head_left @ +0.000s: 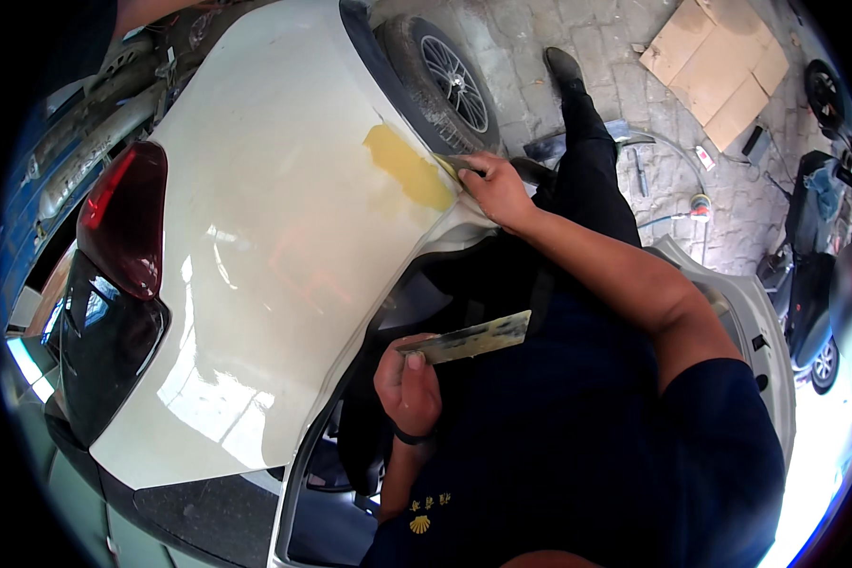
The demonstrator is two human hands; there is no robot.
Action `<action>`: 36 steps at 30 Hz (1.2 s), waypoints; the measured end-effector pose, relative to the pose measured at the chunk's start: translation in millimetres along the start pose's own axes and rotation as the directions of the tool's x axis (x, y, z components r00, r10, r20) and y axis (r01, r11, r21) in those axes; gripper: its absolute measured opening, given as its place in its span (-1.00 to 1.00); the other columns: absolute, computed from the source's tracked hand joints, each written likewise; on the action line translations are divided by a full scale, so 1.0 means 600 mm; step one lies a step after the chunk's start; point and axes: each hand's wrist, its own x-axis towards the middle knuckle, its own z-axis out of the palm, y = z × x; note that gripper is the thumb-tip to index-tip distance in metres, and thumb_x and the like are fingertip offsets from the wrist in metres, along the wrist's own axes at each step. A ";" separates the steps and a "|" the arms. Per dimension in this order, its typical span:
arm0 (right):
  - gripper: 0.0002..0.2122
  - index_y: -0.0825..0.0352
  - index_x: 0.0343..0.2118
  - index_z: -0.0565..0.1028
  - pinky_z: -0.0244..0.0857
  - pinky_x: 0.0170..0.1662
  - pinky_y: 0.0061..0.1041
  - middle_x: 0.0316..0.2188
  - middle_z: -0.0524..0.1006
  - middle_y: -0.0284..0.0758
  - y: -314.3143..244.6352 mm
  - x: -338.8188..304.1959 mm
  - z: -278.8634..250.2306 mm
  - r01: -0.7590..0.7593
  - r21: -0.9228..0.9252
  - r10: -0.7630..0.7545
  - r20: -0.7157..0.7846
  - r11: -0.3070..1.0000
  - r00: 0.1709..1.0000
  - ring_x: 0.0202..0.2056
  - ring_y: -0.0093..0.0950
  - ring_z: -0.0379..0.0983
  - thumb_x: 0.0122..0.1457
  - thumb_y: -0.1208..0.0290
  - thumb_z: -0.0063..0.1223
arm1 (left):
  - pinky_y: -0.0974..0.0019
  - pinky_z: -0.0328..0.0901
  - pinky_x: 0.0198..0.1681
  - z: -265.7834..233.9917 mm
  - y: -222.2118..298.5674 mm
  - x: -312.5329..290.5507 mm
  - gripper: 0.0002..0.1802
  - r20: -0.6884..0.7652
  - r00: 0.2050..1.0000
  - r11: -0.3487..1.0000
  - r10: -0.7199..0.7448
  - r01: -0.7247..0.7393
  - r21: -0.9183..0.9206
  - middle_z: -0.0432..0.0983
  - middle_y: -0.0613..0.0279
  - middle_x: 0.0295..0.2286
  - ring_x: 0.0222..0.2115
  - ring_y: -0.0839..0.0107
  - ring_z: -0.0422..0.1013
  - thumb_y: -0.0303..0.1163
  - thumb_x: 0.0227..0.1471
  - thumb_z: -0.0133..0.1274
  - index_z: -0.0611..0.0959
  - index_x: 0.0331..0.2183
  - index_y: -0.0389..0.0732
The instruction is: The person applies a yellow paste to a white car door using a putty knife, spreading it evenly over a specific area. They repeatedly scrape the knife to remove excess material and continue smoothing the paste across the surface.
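Head view: on the white car panel point(256, 170) lay a yellow patch point(405, 168); my left hand point(409, 390) gripped a smeared flat plate point(478, 338); my right hand point(492, 194) pinched a thin spreader point(449, 165) at the panel's edge, beside the patch.

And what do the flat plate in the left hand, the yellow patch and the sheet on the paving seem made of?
Flat plate: metal or stiff plastic, can't tell which; thin, straight-edged, finish partly hidden by smears.
Yellow patch: probably body filler, matte against the glossy white panel.
Sheet: almost certainly cardboard, dull brown with fold creases.
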 end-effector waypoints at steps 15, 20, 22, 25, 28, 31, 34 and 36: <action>-0.71 0.38 0.09 0.63 0.35 0.12 -0.41 -0.12 0.58 -0.16 -0.008 -0.043 -0.022 -0.053 0.065 0.047 0.090 0.997 0.995 -0.02 -0.29 0.53 0.36 0.49 0.07 | 0.47 0.28 -0.23 0.010 0.000 0.001 -0.67 0.065 0.997 0.997 0.051 -0.055 0.051 0.64 0.16 -0.29 -0.33 0.56 0.42 -0.36 0.39 -0.03 0.69 -0.14 -0.45; -0.68 0.32 0.08 0.65 0.41 0.06 -0.27 -0.13 0.60 -0.07 -0.003 -0.010 0.000 0.025 -0.009 -0.025 0.002 1.000 1.000 -0.04 -0.09 0.55 0.31 0.41 0.09 | 0.45 0.30 -0.20 0.012 0.001 -0.003 -0.67 0.060 0.998 0.999 0.019 -0.021 0.038 0.65 0.12 -0.28 -0.31 0.53 0.44 -0.37 0.39 -0.03 0.69 -0.13 -0.46; -0.68 0.32 0.08 0.65 0.41 0.06 -0.27 -0.13 0.60 -0.08 -0.008 -0.004 0.009 0.040 -0.020 -0.040 -0.003 0.999 0.999 -0.04 -0.10 0.55 0.31 0.42 0.10 | 0.38 0.33 -0.11 0.005 -0.002 -0.006 -0.68 0.080 0.997 1.000 0.014 -0.015 0.012 0.64 0.06 -0.24 -0.25 0.44 0.47 -0.38 0.38 -0.04 0.66 -0.11 -0.48; -0.69 0.33 0.08 0.65 0.40 0.06 -0.31 -0.16 0.58 -0.12 -0.003 -0.006 0.032 0.019 0.022 -0.019 -0.023 1.000 1.000 -0.06 -0.16 0.54 0.31 0.45 0.11 | 0.30 0.36 -0.01 -0.003 -0.008 -0.006 -0.68 0.088 0.996 0.999 0.004 0.000 -0.049 0.63 -0.01 -0.19 -0.18 0.35 0.51 -0.40 0.38 -0.04 0.63 -0.09 -0.50; -0.71 0.36 0.08 0.64 0.39 0.03 -0.40 -0.21 0.51 -0.22 -0.020 -0.034 0.050 0.029 0.014 -0.028 -0.033 0.999 0.999 -0.13 -0.31 0.52 0.34 0.51 0.13 | 0.43 0.30 -0.13 0.010 -0.004 -0.001 -0.68 0.038 0.999 0.998 0.004 -0.001 -0.065 0.64 0.06 -0.25 -0.27 0.48 0.45 -0.40 0.37 -0.03 0.67 -0.12 -0.49; -0.72 0.37 0.09 0.63 0.39 0.05 -0.41 -0.20 0.52 -0.24 -0.045 -0.070 0.030 -0.038 0.064 0.033 0.078 0.997 0.996 -0.09 -0.33 0.52 0.36 0.51 0.11 | 0.42 0.31 -0.13 0.013 -0.006 0.012 -0.68 0.030 0.999 0.997 0.017 -0.015 -0.080 0.64 0.05 -0.24 -0.27 0.47 0.46 -0.41 0.37 -0.03 0.67 -0.12 -0.49; -0.72 0.36 0.07 0.64 0.39 0.07 -0.36 -0.17 0.58 -0.18 -0.036 -0.067 -0.003 0.026 0.054 -0.032 0.105 0.998 0.994 -0.06 -0.24 0.54 0.35 0.48 0.10 | 0.41 0.33 -0.11 0.011 0.003 0.014 -0.68 0.053 0.998 0.997 0.026 -0.023 -0.068 0.65 0.05 -0.24 -0.26 0.45 0.48 -0.41 0.37 -0.03 0.67 -0.12 -0.49; -0.71 0.36 0.06 0.65 0.40 0.08 -0.29 -0.14 0.60 -0.10 -0.042 -0.038 -0.012 -0.012 0.055 0.009 0.052 0.998 0.999 -0.04 -0.14 0.55 0.34 0.43 0.08 | 0.40 0.34 -0.10 0.011 0.016 0.019 -0.68 0.073 0.996 0.999 0.053 -0.052 -0.006 0.65 0.04 -0.23 -0.25 0.44 0.49 -0.41 0.37 -0.03 0.67 -0.12 -0.49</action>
